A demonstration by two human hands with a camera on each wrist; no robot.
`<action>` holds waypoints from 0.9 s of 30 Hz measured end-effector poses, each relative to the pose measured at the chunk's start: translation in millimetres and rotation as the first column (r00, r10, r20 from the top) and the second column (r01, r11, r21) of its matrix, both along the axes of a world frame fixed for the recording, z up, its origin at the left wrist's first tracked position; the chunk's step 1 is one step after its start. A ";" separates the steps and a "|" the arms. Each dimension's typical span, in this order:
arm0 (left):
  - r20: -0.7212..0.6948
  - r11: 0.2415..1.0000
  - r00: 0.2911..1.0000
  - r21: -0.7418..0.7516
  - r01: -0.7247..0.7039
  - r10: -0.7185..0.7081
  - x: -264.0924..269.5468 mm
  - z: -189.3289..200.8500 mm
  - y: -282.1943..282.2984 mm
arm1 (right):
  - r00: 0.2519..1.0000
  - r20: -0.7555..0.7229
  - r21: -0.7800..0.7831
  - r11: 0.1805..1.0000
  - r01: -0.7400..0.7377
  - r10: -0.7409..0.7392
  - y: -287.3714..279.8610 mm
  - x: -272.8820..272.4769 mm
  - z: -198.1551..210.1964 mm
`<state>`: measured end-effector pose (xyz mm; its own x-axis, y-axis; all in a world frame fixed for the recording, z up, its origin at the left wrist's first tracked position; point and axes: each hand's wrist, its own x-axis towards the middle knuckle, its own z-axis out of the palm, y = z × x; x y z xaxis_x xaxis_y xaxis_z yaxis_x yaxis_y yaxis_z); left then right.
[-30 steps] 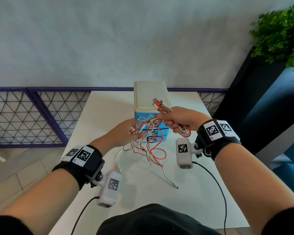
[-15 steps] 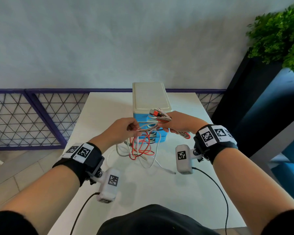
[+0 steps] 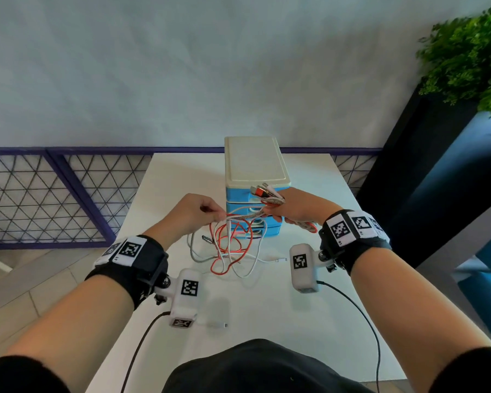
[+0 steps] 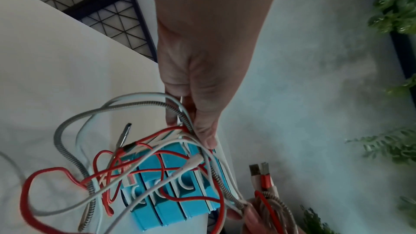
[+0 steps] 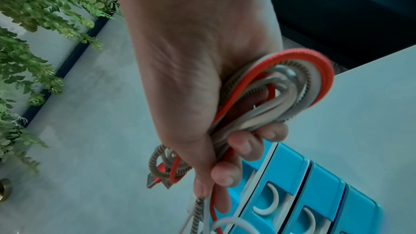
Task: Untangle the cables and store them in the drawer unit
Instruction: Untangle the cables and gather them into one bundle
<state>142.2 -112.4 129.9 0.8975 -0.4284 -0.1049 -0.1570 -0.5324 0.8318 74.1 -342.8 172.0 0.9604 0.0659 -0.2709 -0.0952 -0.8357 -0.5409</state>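
Above a white table, in front of a small drawer unit with a cream top and blue drawer fronts, we hold a knot of cables between our two hands. Our right hand is closed around a gathered coil of them, with the plug ends sticking out past the thumb towards the unit. Our left hand pinches strands between thumb and fingertips just beside it. The remaining cable hangs down from both hands in loose loops that touch the tabletop.

We judge these cables to be light and limp. The red cable and the smooth white cable look soft and likely to slide through the fingers. The spring-wrapped grey cable looks stiffer and rougher, so it may snag the others. We think the best place to take hold is near a plug, where the body is rigid, and then feed one strand back through the loops instead of pulling on the knot.

Counting, we see one red cable, at least one spring-wrapped cable and at least two white or pale grey ones; the tangle hides the exact number. One white cable end lies apart on the table near us. The unit shows three drawer fronts, all closed.
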 end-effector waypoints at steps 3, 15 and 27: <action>0.038 0.996 0.995 0.007 -0.088 0.087 5.2 -5.7 9.4 | 0.999 -0.045 -0.011 1.000 0.017 -0.017 -6.1 -3.6 -0.7; 0.090 0.901 0.975 0.373 -0.224 0.205 18.5 -69.5 56.3 | 0.973 -0.138 0.210 0.954 0.213 -0.187 -36.6 -9.3 1.5; 0.031 0.757 0.990 0.640 -0.128 0.140 14.6 -91.9 58.2 | 0.962 -0.096 0.340 0.900 0.273 -0.255 -44.9 -6.1 18.4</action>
<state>156.8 -54.2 38.1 0.9358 -0.1315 -0.3270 -0.0322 -0.9558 0.2924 67.9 -387.7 190.4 0.9420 -0.0902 -0.3233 -0.3193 -0.5372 -0.7807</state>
